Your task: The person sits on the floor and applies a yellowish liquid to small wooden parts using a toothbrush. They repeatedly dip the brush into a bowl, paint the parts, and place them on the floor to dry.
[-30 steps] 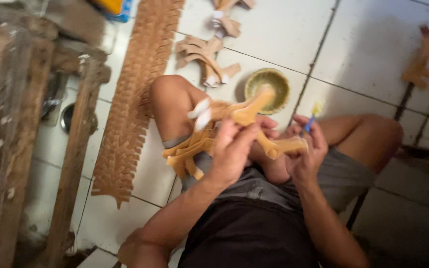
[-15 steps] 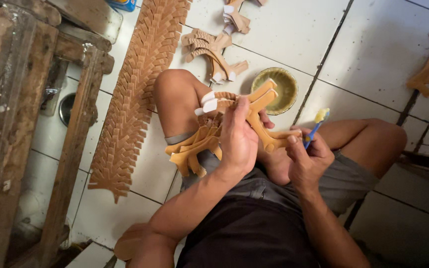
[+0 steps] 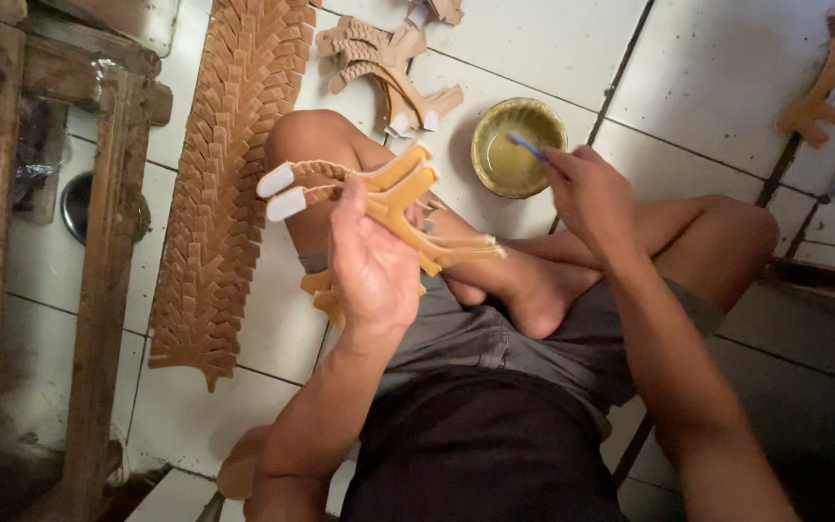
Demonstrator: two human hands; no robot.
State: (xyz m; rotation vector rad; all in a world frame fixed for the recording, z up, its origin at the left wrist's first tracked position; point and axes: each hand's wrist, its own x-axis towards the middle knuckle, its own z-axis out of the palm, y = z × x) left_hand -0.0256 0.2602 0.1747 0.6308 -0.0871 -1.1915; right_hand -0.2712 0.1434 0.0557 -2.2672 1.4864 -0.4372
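I sit cross-legged on a white tiled floor. My left hand (image 3: 371, 261) grips a bunch of tan Y-shaped sandal straps (image 3: 393, 198) with white tips, held over my left knee. My right hand (image 3: 587, 188) holds a small blue-handled brush (image 3: 526, 145) whose tip dips into a round yellow-green bowl (image 3: 518, 145) on the floor beyond my feet. More tan straps (image 3: 323, 290) lie on my thigh under the left hand.
A long overlapping row of tan straps (image 3: 234, 174) lies on the tiles at left. A small pile of straps (image 3: 379, 58) sits beyond my knee, others (image 3: 828, 82) at far right. A rough wooden frame (image 3: 99, 242) stands along the left edge.
My right hand has moved away from the held straps and reached forward, putting the brush into the bowl. My left hand keeps the strap bunch, now lifted slightly.
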